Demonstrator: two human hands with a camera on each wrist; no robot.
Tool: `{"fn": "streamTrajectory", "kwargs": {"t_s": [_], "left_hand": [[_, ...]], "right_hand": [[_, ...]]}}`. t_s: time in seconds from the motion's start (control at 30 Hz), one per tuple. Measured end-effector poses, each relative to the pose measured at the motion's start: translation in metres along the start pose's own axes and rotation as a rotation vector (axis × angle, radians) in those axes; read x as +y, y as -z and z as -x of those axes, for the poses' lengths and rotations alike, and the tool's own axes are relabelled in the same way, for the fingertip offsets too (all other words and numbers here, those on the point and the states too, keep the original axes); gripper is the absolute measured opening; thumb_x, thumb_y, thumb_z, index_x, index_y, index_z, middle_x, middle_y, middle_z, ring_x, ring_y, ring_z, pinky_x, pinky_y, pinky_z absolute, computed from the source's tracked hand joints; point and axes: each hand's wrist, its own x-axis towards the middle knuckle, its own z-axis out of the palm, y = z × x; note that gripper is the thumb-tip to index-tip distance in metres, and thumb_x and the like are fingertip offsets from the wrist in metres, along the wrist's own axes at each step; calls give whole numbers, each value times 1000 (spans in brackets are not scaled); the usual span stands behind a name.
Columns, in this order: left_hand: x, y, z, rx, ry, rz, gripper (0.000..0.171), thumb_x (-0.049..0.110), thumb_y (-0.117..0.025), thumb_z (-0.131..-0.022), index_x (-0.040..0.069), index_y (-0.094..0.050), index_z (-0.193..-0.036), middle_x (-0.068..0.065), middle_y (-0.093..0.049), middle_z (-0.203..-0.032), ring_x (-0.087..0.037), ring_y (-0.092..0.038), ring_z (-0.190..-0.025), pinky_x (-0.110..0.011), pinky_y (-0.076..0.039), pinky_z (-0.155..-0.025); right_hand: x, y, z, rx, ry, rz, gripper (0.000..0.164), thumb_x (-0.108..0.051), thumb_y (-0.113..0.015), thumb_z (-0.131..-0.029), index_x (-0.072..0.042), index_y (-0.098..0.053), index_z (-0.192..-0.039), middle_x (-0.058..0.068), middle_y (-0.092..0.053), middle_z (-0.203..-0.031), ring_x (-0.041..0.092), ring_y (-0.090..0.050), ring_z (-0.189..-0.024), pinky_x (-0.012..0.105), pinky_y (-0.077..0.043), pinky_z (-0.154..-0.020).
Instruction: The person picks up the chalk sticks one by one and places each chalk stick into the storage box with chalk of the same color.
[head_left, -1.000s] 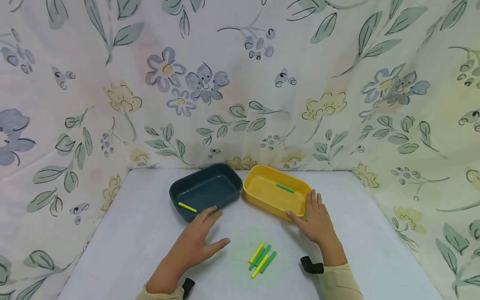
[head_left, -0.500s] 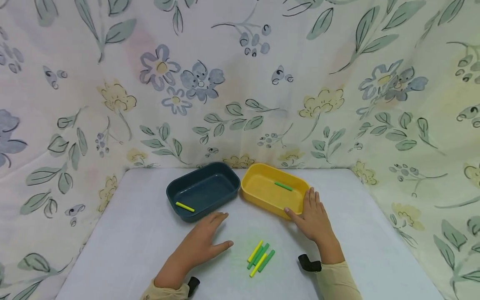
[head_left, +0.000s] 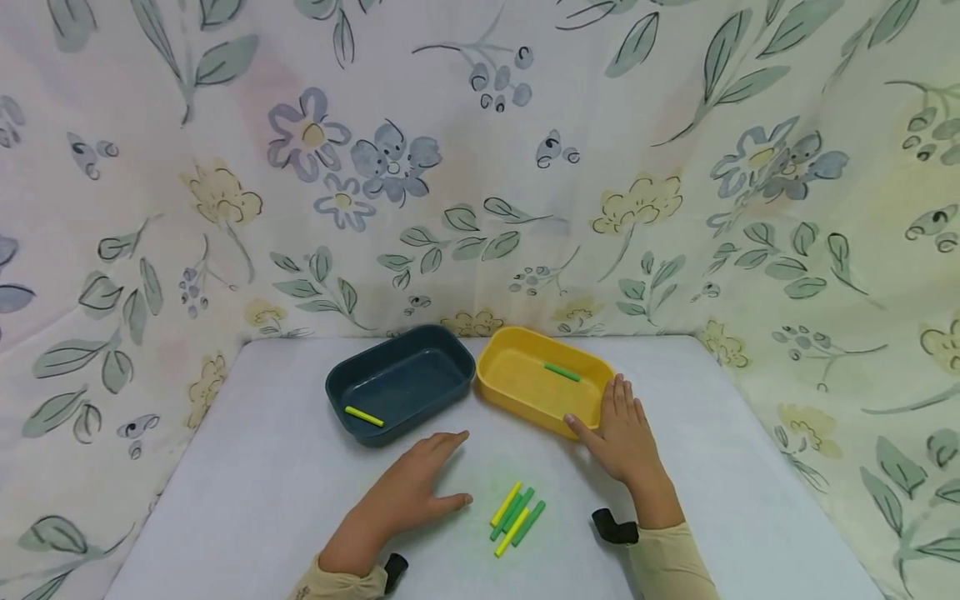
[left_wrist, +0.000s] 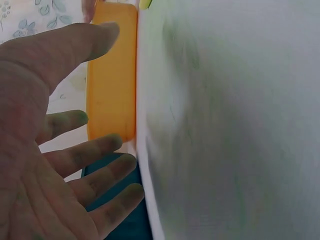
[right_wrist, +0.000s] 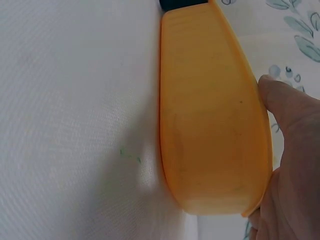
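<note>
Left hand (head_left: 412, 487) is spread, with loose green and yellow sticks (head_left: 517, 511) near its four o'clock; right hand (head_left: 626, 437), outstretched, touches the yellow tray (head_left: 517, 375) at that tray's four o'clock, one green stick (head_left: 562, 372) inside; dark blue tray (head_left: 420, 375), at the left hand's twelve o'clock, contains one yellow stick (head_left: 364, 417).
</note>
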Motion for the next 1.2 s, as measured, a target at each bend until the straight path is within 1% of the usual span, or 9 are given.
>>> {"fn": "streamTrajectory", "kwargs": {"t_s": [0.23,0.43,0.57,0.7,0.97,1.2], "left_hand": [[2,-2,-1,-48,-24,25,89,43,-87,-88,19,-45,-162,-2,-51,-161,-26,-49,-150,-51,-43,-122],[7,-7,-6,-103,-46,16,87,39,-89,-87,22,-47,-161,1,-53,-159,-24,-51,-148,-50,-45,-121],[9,-12,-8,-106,-73,-10,83,39,-88,-88,23,-50,-159,1,-54,-158,-23,-51,-146,-49,-46,-120],[13,-15,-10,-115,-90,-13,78,37,-88,-88,23,-54,-157,-3,-54,-157,-26,-52,-146,-51,-47,-119],[25,-13,-16,-163,-119,-25,71,33,-86,-89,21,-57,-153,-11,-50,-161,-32,-47,-150,-55,-44,-121],[34,-14,-24,-246,-113,-31,70,28,-82,-90,25,-55,-155,-10,-45,-165,-35,-39,-156,-57,-40,-123]], "right_hand": [[0,0,-1,0,7,14,122,-83,-39,-99,12,-1,-165,31,4,-175,50,-1,-164,66,-5,-132],[1,-1,-1,0,7,17,122,-83,-39,-99,12,-1,-165,30,4,-175,49,-1,-164,65,-5,-132],[1,-2,-1,6,7,14,122,-83,-39,-99,12,-2,-165,31,3,-175,49,-1,-164,65,-5,-132],[1,-2,-2,7,5,13,123,-84,-38,-98,12,-1,-165,31,3,-175,49,-1,-164,65,-6,-132],[0,-1,-2,-4,3,12,123,-84,-37,-98,12,-1,-165,31,4,-175,49,-1,-164,66,-5,-132],[-1,0,-1,-6,-6,14,124,-85,-37,-97,13,-2,-165,31,1,-175,50,-2,-164,66,-6,-131]]}}
